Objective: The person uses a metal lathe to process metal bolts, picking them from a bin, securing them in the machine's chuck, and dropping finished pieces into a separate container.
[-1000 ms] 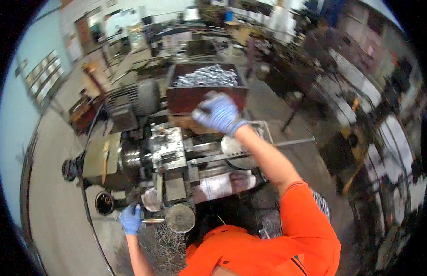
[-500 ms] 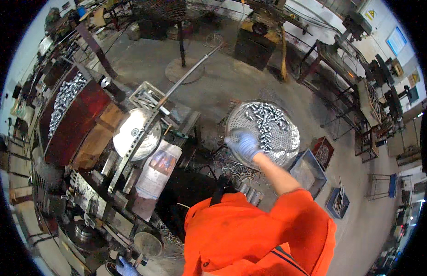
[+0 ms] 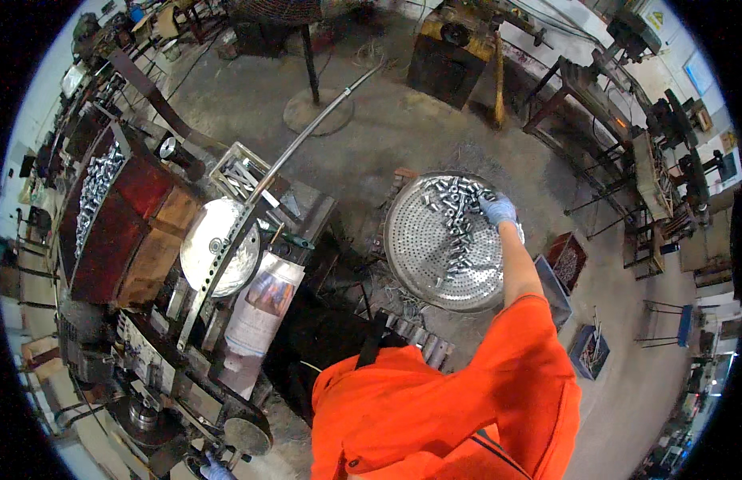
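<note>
My right hand (image 3: 497, 210), in a pale blue glove, reaches to the right edge of a heap of short shiny metal cylinders (image 3: 459, 228). Its fingers are drawn together on a metal cylinder there. The heap lies on a round perforated metal tray (image 3: 409, 260). At the bottom left, my left hand (image 3: 217, 470), gloved alike, is closed around a dark part of the machine that I cannot make out; the lower picture edge cuts the hand off. A round metal disc (image 3: 247, 437) sits close beside it.
Left stands a machine with a shiny round plate (image 3: 219, 248), a slanting metal bar (image 3: 307, 132) and a printed paper sheet (image 3: 263, 308). A red bin (image 3: 135, 232) of metal pieces is behind. Right of the tray are a red box (image 3: 567, 260) and a blue box (image 3: 588, 352).
My right hand has moved from the tray's left part across to the right side of the heap. My left hand stays near the same machine part.
</note>
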Available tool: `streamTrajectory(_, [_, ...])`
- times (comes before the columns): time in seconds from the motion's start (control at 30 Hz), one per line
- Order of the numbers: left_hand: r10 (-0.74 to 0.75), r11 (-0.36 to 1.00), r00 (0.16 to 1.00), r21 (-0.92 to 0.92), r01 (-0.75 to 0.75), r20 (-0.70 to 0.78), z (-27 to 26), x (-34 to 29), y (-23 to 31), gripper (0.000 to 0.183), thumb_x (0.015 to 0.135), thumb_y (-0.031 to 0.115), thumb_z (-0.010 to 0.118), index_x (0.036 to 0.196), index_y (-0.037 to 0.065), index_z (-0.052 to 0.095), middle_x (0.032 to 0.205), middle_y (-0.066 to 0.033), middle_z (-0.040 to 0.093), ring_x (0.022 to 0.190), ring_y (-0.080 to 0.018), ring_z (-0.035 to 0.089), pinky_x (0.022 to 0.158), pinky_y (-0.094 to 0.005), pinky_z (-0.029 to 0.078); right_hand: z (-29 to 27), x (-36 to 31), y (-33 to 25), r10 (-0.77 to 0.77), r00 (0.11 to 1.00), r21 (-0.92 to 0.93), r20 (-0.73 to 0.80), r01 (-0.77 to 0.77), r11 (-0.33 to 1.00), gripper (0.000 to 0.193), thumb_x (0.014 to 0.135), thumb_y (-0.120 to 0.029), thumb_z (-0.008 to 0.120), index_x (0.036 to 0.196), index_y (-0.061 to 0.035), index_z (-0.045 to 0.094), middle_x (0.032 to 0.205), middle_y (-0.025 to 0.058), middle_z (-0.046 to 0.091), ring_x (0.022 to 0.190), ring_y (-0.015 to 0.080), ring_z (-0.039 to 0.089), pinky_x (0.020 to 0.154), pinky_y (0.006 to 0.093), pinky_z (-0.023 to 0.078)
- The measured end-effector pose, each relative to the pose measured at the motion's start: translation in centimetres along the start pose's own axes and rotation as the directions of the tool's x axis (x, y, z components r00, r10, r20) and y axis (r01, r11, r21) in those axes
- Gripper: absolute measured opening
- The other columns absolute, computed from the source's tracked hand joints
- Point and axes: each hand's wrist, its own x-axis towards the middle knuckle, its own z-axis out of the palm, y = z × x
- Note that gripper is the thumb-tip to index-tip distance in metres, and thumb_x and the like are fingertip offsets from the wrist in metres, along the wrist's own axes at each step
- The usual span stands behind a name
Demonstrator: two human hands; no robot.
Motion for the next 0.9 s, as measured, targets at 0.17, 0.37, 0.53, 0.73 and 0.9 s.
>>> streamTrajectory(0.17, [-0.06, 0.998, 0.998, 0.035, 0.059, 0.024, -0.5, -0.5, 4.0, 0.046, 0.079, 0.038, 0.065, 0.1, -0.003, 0.062, 0.093, -0.0209, 0.063, 0.076, -0.0311, 0.057, 0.072, -0.0407, 0.045, 2.4, 3.4, 1.1, 0.015, 0.998, 0.017, -0.066, -0.014, 1.0, 0.062, 0.07, -0.046, 0.065, 0.119, -0.0094, 0.054, 0.119, 0.0187, 0.055, 0.111, 0.0345, 0.052, 0.093, 0.0377, 0.042])
streamTrajectory(0.37, [-0.227, 0.97, 0.969, -0.066, 0.234, 0.095, -0.5, -0.7, 6.5, 0.043, 0.077, 0.031, 0.069, 0.102, -0.002, 0.062, 0.093, -0.0186, 0.063, 0.079, -0.0302, 0.057, 0.074, -0.0397, 0.045, 1.4, 4.1, 0.9, -0.06, 0.991, 0.101, 0.117, 0.048, 0.994, 0.061, 0.072, -0.05, 0.064, 0.11, -0.0017, 0.06, 0.112, 0.0186, 0.059, 0.107, 0.0308, 0.056, 0.091, 0.0341, 0.042])
streamTrajectory(0.53, [-0.26, 0.965, 0.963, -0.026, 0.262, 0.075, -0.2, -0.1, 2.9, 0.042, 0.076, 0.032, 0.07, 0.099, -0.002, 0.063, 0.09, -0.017, 0.063, 0.076, -0.0304, 0.056, 0.073, -0.0398, 0.045, 3.3, 0.8, -0.1, -0.099, 0.987, 0.046, 0.13, 0.093, 0.995, 0.063, 0.071, -0.054, 0.06, 0.116, -0.01, 0.058, 0.113, 0.0166, 0.059, 0.106, 0.0327, 0.056, 0.092, 0.0372, 0.042])
streamTrajectory(0.73, [-0.09, 0.979, 0.996, 0.182, 0.087, 0.006, 0.1, 0.2, 1.0, 0.043, 0.076, 0.036, 0.068, 0.094, -0.002, 0.064, 0.085, -0.0175, 0.063, 0.074, -0.0314, 0.056, 0.071, -0.041, 0.045, 6.2, -4.8, -0.4, -0.292, 0.949, -0.023, 0.116, 0.296, 0.955, 0.066, 0.07, -0.054, 0.06, 0.12, -0.0108, 0.055, 0.11, 0.0193, 0.06, 0.103, 0.0342, 0.057, 0.091, 0.0392, 0.043])
streamTrajectory(0.9, [-0.079, 0.981, 0.997, 0.178, 0.081, -0.016, 0.4, 0.1, -2.0, 0.043, 0.076, 0.039, 0.068, 0.089, -0.002, 0.064, 0.082, -0.018, 0.063, 0.07, -0.0318, 0.057, 0.067, -0.0415, 0.045, 1.3, -7.9, -4.3, -0.276, 0.849, -0.05, 0.45, 0.333, 0.942, 0.062, 0.071, -0.052, 0.062, 0.112, -0.0062, 0.06, 0.105, 0.018, 0.062, 0.097, 0.0308, 0.06, 0.087, 0.0365, 0.045])
